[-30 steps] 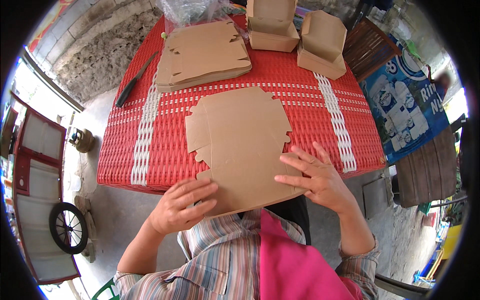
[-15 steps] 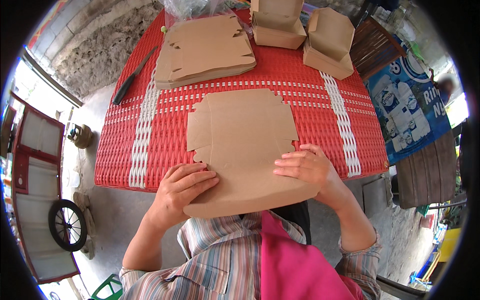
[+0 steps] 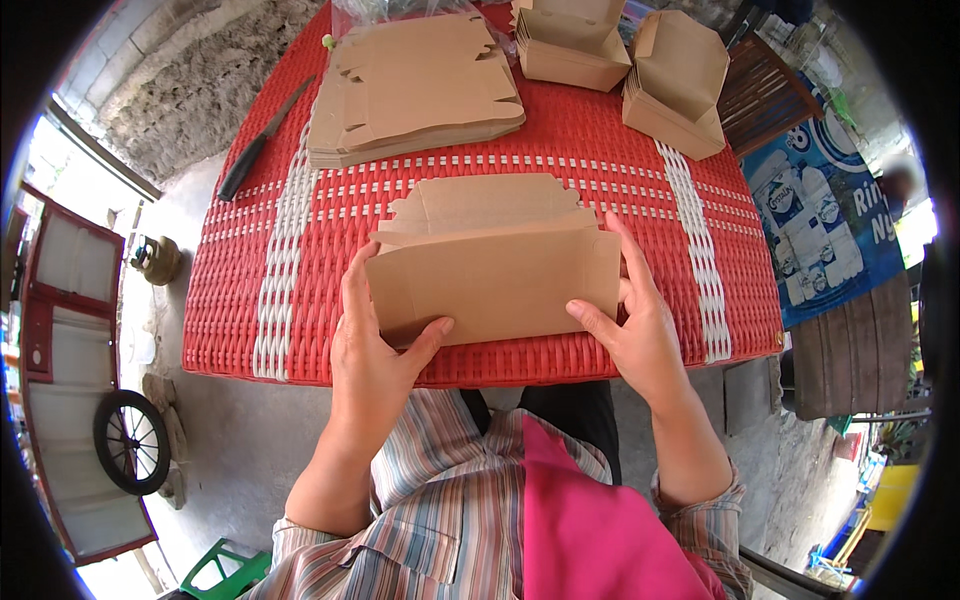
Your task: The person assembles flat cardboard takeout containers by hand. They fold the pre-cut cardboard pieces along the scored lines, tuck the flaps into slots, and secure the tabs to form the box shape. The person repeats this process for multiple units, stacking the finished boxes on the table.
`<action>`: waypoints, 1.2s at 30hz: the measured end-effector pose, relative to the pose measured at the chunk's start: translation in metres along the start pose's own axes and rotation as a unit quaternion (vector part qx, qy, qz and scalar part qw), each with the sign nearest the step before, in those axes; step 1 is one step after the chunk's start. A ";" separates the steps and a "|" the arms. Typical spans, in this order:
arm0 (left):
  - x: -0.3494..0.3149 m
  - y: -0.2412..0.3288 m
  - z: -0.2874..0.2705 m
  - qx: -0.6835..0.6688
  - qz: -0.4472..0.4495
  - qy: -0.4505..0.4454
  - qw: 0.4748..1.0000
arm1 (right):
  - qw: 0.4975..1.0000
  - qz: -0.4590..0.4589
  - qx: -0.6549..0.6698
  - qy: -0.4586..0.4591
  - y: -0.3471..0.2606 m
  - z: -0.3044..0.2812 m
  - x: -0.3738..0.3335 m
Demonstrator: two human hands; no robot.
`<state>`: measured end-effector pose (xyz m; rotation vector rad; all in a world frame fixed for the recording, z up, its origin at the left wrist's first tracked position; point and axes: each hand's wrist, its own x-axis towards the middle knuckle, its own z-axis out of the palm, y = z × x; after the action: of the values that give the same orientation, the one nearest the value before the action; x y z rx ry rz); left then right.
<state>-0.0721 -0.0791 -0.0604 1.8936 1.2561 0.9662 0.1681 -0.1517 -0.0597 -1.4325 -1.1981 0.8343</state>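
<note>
A brown cardboard box blank (image 3: 495, 285) stands partly folded at the near side of the red woven table (image 3: 480, 370). Its near panel is raised toward me, and a notched flap shows behind it. My left hand (image 3: 375, 325) grips the left end, thumb on the front face and fingers round the side. At the right end my right hand (image 3: 635, 310) holds it the same way, thumb in front, fingers partly hidden behind. Beyond it lies a stack of flat cardboard blanks (image 3: 425, 85).
A knife with a black handle (image 3: 243, 170) lies left of the stack. Nested folded boxes (image 3: 570, 50) and a second nested set (image 3: 680, 90) stand at the far right. Clear plastic (image 3: 385, 10) lies behind the stack. A green plastic chair (image 3: 230, 570) is at lower left.
The blank's near part has gone from lying nearly flat to standing folded up. Both hands have shifted from resting on top to gripping its two ends.
</note>
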 end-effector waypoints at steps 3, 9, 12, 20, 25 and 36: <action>-0.002 -0.003 0.007 0.037 -0.002 0.015 0.999 | 0.971 -0.009 -0.239 0.027 0.005 -0.002 -0.005; -0.003 -0.005 0.009 0.156 0.084 0.061 0.982 | 0.850 -0.225 -0.472 0.065 -0.010 0.006 -0.008; -0.006 0.004 0.009 0.275 0.112 0.120 0.947 | 0.841 -0.274 -0.466 -0.039 -0.005 0.025 -0.023; -0.038 -0.010 0.007 0.249 0.226 -0.025 0.941 | 0.852 -0.287 -0.431 -0.079 -0.007 0.056 -0.037; -0.044 -0.014 0.003 0.293 0.237 -0.068 0.924 | 0.839 -0.292 -0.453 -0.078 -0.006 0.058 -0.036; -0.044 -0.019 -0.016 0.323 0.242 -0.056 0.913 | 0.843 -0.283 -0.456 -0.032 -0.003 0.020 -0.035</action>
<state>-0.1060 -0.1124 -0.0775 2.8331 1.1404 0.6934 0.1393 -0.1802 -0.0649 -1.6044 -2.0882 -0.1714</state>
